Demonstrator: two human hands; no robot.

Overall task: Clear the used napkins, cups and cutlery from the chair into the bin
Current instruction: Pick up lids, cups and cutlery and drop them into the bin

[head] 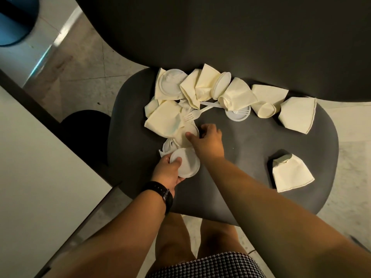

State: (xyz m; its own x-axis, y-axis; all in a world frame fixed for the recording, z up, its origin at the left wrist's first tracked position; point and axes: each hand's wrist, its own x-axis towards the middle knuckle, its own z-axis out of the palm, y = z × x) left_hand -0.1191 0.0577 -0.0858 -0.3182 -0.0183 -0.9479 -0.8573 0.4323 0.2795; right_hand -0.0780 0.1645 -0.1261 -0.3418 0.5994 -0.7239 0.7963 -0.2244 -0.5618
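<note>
The step in hand looks like gathering: litter is being picked off the chair seat (251,149) and stacked before any trip to a bin. Nearest, the left hand (167,171) has its grip closed round the near-left rim of a white disposable plate (185,162), thumb on top and fingers beneath, the plate held roughly flat just over the seat's left part. Just beyond it the right hand (208,140) reaches across with thumb and fingers curled onto the edge of a second white plate (187,135) that lies partly under a cream napkin (164,119); whether that grip has fully closed I cannot tell. To the right, well apart from the hands, a folded napkin (291,172) sits alone near the seat's front-right edge. Farther back, a white plastic fork (195,114) lies with its tines pointing toward the left and nearer, its long axis running up and to the right toward the heap of napkins, plates and cups along the backrest. The next move probably calls for lifting the second plate clear of the napkin and nesting it on the held one. A dark blue round container (16,23) at the far left may be the bin.
</note>
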